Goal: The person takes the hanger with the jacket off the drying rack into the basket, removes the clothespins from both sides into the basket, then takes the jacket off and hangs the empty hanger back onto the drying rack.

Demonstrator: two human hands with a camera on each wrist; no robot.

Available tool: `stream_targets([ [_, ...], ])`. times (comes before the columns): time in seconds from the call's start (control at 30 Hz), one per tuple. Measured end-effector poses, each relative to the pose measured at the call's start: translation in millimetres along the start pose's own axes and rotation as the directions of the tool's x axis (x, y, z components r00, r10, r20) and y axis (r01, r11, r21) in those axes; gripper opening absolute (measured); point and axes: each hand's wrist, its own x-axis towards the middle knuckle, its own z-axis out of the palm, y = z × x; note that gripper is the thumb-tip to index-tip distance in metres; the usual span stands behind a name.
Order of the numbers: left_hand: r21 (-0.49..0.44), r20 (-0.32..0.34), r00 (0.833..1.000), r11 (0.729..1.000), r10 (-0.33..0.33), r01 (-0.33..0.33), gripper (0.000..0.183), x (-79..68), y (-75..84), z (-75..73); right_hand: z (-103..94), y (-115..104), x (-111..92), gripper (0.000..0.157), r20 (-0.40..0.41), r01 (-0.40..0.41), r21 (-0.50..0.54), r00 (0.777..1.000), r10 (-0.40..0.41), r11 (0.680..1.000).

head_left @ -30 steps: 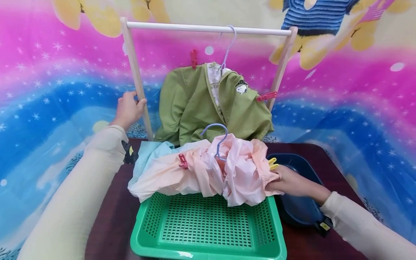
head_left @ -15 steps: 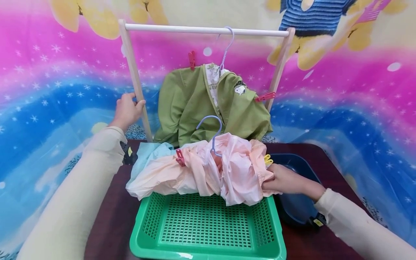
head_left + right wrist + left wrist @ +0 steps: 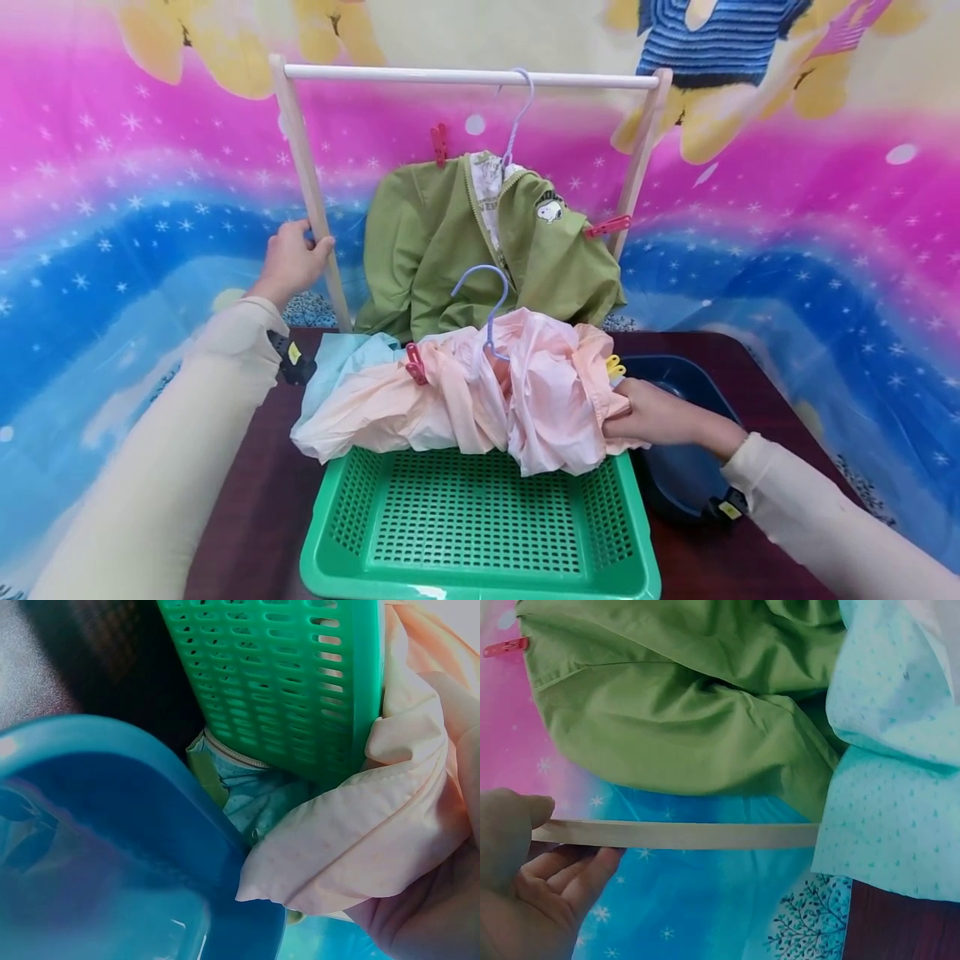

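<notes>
My left hand [image 3: 292, 258] grips the left post [image 3: 303, 171] of a wooden clothes rack, thumb on one side and fingers on the other in the left wrist view. With my right hand [image 3: 660, 412] I hold the right end of a pale pink jacket [image 3: 551, 408], whose cloth [image 3: 352, 847] drapes over the fingers in the right wrist view. A lilac hanger [image 3: 492, 321] sticks its hook up out of the bunched jacket. A red clothespin [image 3: 416, 364] and yellow clothespins [image 3: 615, 367] are on it. Light blue lining [image 3: 892, 787] shows at its left end.
Behind, a green jacket [image 3: 420, 225] hangs from the rack's white bar [image 3: 420, 75] on a lilac hanger, with red clothespins [image 3: 609, 225] at its shoulders. A green perforated basket [image 3: 480, 583] stands in front, and a dark blue basin [image 3: 697, 375] to the right on the brown table [image 3: 247, 517].
The hook of the pink jacket's hanger has shifted left and up. My right hand has moved slightly left with the jacket's end. My left hand stays on the post.
</notes>
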Motion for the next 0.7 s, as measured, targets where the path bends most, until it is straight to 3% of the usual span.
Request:
stream_targets([
  [0.4,0.111,0.179,0.984,0.994,0.004,-0.024,0.055,-10.4,7.7,-18.8,-0.6,1.8,-0.1,0.025,0.022,-0.020,0.027,1.000,0.020,0.999],
  [0.7,0.184,0.195,0.981,0.983,-0.007,-0.029,0.053,-23.8,8.2,-29.9,-1.4,2.2,0.8,0.029,0.030,-0.020,0.046,0.999,0.019,0.999],
])
